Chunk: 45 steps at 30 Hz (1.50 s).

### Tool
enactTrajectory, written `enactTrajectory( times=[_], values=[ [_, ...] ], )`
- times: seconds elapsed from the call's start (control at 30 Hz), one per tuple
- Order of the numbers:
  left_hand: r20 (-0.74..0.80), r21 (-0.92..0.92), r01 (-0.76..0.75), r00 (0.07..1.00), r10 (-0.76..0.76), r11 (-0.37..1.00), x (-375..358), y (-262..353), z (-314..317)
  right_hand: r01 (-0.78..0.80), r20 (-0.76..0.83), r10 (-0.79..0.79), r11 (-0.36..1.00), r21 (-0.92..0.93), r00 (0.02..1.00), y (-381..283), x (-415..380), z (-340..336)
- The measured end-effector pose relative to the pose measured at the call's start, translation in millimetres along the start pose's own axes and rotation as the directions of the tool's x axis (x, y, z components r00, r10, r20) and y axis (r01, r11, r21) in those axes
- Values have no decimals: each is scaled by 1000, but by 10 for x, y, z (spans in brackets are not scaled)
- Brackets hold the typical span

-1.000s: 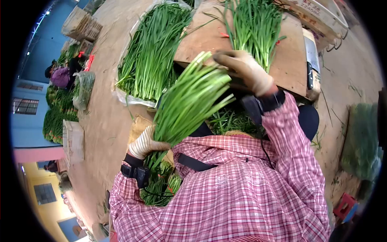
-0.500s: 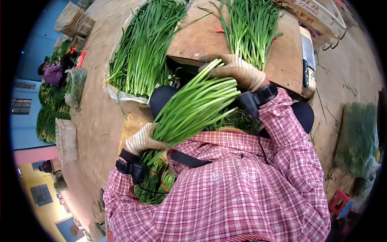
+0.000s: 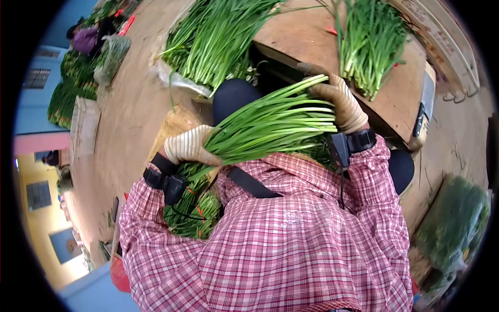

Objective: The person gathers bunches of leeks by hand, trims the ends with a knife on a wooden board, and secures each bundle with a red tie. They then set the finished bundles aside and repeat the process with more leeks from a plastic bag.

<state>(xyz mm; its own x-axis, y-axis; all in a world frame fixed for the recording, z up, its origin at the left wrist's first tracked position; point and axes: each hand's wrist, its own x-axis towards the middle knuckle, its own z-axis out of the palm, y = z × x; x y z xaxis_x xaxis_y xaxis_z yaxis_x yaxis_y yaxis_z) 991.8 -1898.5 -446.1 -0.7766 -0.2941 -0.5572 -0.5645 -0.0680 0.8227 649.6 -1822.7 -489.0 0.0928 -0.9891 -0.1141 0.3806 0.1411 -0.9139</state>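
Already gathered, a bunch of green chives [image 3: 270,125] lies across the lap, left hand [image 3: 189,146] gripping its base, right hand [image 3: 340,104] cupping the tips; untied, more chives [image 3: 371,44] wait on the worktop [image 3: 306,36].

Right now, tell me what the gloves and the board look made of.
The left hand and right hand wear beige knitted gloves, probably cotton: ribbed weave shows. The board looks like bare matte plywood or wood, brown and scuffed, with a layered edge.

The bunch of chives [image 3: 270,125] hides the right hand's [image 3: 340,106] fingers — its root ends vanish inside the left hand [image 3: 189,145].
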Motion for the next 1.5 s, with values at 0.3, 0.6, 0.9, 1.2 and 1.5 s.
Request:
enactTrajectory(
  times=[0.3, 0.6, 0.9, 1.2, 1.5],
  values=[
    [26, 82, -11, 1000, 9, 997, 8, 69, -12, -75, -58, 79, 995, 62, 995, 83, 6, 52],
    [-9, 93, 65, 998, -64, 994, -284, -222, -237, 101, -318, -209, 940, -324, 925, 215, -553, -497],
    [55, 142, 88, 994, -96, 986, -51, 150, -163, 404, 342, -525, 4, -915, 779, -164, 81, 667],
    [-112, 23, 67, 992, -64, 997, -379, -285, -220, 204, -543, -314, 945, -254, 779, -383, -333, 171],
    [-144, -83, 98, 984, -109, 992, -277, -202, -204, 90, -91, -130, 931, -352, 987, 5, -206, -55]
  ],
)
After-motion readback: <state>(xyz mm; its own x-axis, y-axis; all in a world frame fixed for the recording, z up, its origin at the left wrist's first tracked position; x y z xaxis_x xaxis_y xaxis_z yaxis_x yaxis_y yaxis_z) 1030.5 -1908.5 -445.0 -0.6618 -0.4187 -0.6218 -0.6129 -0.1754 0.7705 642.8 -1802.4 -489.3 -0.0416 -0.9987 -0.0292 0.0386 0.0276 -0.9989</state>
